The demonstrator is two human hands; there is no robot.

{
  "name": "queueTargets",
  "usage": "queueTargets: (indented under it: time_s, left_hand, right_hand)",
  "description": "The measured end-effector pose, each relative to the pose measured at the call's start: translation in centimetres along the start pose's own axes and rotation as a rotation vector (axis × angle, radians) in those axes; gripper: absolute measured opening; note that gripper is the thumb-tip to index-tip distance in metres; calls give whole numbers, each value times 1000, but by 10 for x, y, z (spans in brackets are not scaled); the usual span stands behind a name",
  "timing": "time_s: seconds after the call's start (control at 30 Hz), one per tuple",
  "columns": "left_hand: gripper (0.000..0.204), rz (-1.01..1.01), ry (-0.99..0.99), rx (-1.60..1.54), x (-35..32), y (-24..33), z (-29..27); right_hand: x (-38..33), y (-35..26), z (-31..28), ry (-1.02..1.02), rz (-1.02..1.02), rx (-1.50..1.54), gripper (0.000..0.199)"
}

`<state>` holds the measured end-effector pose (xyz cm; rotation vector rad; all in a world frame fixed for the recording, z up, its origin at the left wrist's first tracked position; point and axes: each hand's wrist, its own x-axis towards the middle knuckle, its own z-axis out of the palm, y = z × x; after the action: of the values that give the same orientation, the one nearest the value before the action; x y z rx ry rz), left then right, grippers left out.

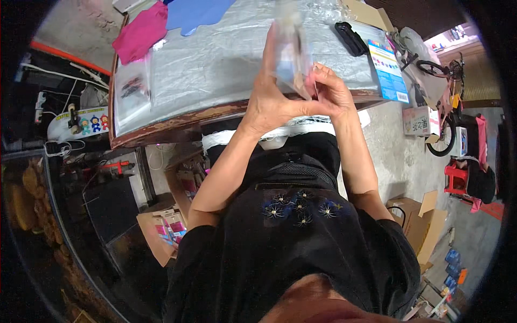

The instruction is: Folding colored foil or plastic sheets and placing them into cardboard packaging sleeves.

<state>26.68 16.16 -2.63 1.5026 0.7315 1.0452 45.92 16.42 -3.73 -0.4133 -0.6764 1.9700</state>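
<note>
Both of my hands are raised over the near edge of the table (pixel 177 126) and hold a clear plastic packet (pixel 292 51) with something pale and blue inside; it is blurred. My left hand (pixel 267 99) grips the packet from below and behind. My right hand (pixel 329 91) pinches its lower right corner with the fingertips. The packet stands roughly upright between them, above the grey sheet (pixel 226 59) that covers the tabletop.
On the table lie a pink cloth (pixel 141 33), a blue cloth (pixel 196 13), a black tool (pixel 351 39), a blue printed card (pixel 389 72) and small clear bags (pixel 132 89). Cardboard boxes (pixel 161 231) stand under the table and another box (pixel 417 223) at right. A pink bicycle (pixel 444 102) stands far right.
</note>
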Motion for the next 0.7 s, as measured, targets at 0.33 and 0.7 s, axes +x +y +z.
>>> queueTargets:
  time_s: [0.33, 0.7]
  left_hand:
    - [121, 309, 161, -42, 6, 10, 13]
    - [62, 37, 232, -391, -9, -10, 9]
  right_hand:
    - [8, 12, -15, 141, -3, -23, 35]
    - [15, 12, 6, 395, -121, -197, 16]
